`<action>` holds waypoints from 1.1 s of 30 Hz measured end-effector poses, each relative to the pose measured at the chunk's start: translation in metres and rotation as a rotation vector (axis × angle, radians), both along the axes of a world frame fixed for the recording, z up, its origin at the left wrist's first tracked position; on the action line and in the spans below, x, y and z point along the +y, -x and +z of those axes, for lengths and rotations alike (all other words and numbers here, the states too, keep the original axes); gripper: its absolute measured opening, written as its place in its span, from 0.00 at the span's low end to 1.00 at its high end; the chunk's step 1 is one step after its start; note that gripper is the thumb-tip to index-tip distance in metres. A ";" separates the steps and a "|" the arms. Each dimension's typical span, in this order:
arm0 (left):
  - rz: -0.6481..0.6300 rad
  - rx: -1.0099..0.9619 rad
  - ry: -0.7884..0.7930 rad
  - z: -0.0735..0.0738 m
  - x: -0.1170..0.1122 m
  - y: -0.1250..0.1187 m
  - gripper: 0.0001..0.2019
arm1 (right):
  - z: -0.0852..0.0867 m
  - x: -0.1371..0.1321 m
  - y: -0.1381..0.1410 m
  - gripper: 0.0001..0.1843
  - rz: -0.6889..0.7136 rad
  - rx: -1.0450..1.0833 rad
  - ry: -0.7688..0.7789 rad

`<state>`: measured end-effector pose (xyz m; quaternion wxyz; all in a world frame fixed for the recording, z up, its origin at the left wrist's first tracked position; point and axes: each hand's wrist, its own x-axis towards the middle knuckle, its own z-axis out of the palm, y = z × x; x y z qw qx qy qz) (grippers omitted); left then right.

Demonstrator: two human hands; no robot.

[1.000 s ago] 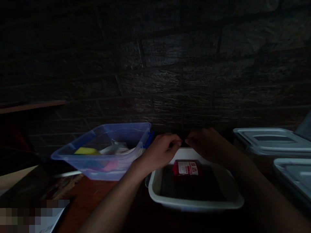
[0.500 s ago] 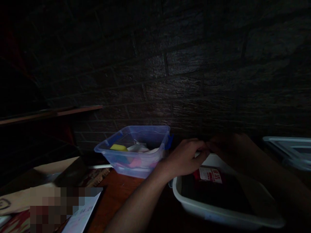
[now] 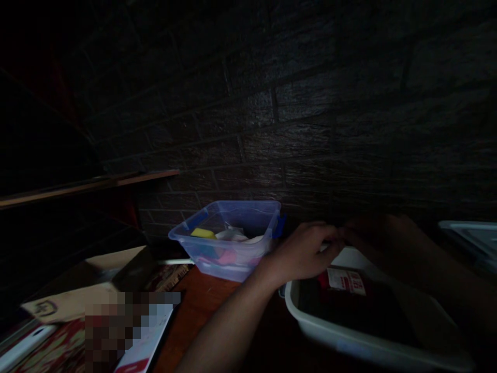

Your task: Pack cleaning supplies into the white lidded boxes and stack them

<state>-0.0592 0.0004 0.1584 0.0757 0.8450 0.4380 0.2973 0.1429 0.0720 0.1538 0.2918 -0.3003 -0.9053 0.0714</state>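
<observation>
Both hands meet above the far rim of a whitish plastic bin [image 3: 330, 321], their fingertips close together. My left hand [image 3: 310, 251] is closed in a pinch, its thumb bent under the fingers. Deep shadow covers my right hand [image 3: 382, 235], whose fingers are drawn together against the left ones. Whatever lies between the fingertips is too dark to make out. Inside the bin, below the hands, is a dark red packet [image 3: 345, 282] with a white label and red print.
Left of the bin stands a translucent blue-tinted box [image 3: 229, 267] holding a yellow item [image 3: 203, 233] and pale items. An open cardboard box [image 3: 73, 305] lies further left, under a wooden shelf [image 3: 147, 177]. A pale lid-like piece [image 3: 469, 228] sits at right. A dark brick-patterned wall [image 3: 248, 129] rises behind.
The whole scene has shifted slightly to the right as the head view turned left. Both hands keep the same pose above the bin's far rim.
</observation>
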 end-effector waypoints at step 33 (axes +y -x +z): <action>0.205 0.005 -0.041 0.035 -0.020 0.045 0.14 | 0.010 -0.010 0.002 0.11 0.129 0.172 0.043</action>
